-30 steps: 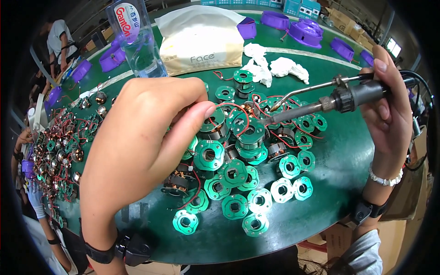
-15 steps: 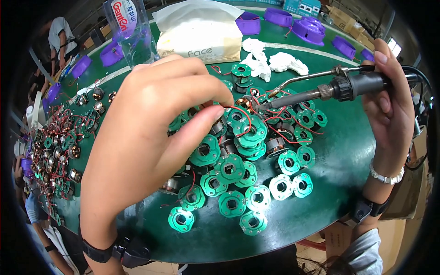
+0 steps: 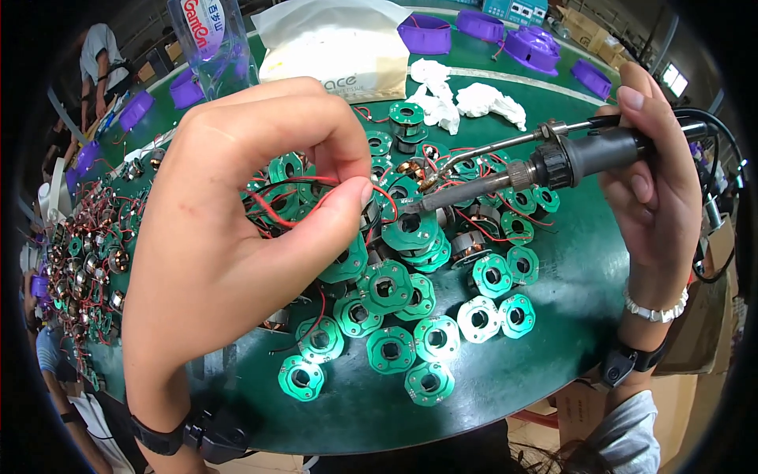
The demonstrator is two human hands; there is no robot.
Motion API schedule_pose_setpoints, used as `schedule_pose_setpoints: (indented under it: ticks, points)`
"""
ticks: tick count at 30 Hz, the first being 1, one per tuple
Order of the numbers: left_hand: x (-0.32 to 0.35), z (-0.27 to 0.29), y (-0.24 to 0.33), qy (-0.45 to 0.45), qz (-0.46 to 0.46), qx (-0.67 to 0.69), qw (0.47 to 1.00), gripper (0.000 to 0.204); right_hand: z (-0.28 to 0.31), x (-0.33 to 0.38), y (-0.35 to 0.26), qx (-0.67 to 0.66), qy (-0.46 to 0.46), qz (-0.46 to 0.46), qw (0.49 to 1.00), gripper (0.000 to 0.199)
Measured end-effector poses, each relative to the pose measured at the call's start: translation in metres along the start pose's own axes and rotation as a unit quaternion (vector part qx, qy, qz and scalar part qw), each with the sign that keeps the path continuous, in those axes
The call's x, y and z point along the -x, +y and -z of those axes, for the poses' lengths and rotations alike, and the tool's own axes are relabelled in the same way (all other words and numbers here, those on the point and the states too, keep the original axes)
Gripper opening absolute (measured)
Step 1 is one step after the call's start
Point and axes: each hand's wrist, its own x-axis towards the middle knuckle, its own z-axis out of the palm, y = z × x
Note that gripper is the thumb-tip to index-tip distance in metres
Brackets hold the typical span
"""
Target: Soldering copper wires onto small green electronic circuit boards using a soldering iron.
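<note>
Left hand (image 3: 229, 197): arched, thumb and forefinger closed in a pinch on a red wire (image 3: 388, 203). More wire, red and black, runs through the gap behind the thumb. The wire bends down to a green-topped coil part (image 3: 426, 237) stacked on others mid-counter (image 3: 576, 237).

Right hand (image 3: 659, 174): wrapped around the dark grip of a soldering iron (image 3: 608, 154), tip angled down-left at the near part's top. We cannot tell whether the tip touches.

Containers: a clear bottle (image 3: 237, 55) stands at the back left, its base behind the left hand; we cannot read its contents. Beside it, a cream tissue pack (image 3: 332, 55), lower edge partly covered by the knuckles; inside unseen. Crumpled white tissues (image 3: 488, 105) lie to its right. Purple round housings (image 3: 533, 49) are set along the far side. Behind them, teal boxes (image 3: 513, 9) are cut by the top edge.

Left hand also hides parts of the green pile. Far left, we see a tangle of coils and red wires (image 3: 91, 261), too dense to count. A co-worker (image 3: 103, 59) shows only in part.
</note>
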Motion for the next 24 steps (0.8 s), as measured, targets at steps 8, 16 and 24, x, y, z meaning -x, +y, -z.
schedule_pose_setpoints:
  ticks: [8,16,24]
  points:
    - [-0.003,-0.005,0.006,0.088,0.02,0.002,0.996,0.006,0.039,-0.016,-0.009,-0.029,-0.009,0.058,0.998,0.031]
    - [-0.004,-0.016,0.013,0.086,0.066,-0.044,0.993,0.006,0.028,-0.015,-0.012,-0.039,-0.058,0.027,0.997,0.023]
    - [-0.002,-0.008,0.009,0.042,0.054,-0.054,0.996,0.007,-0.025,-0.005,-0.006,0.023,0.101,-0.045,0.994,0.008]
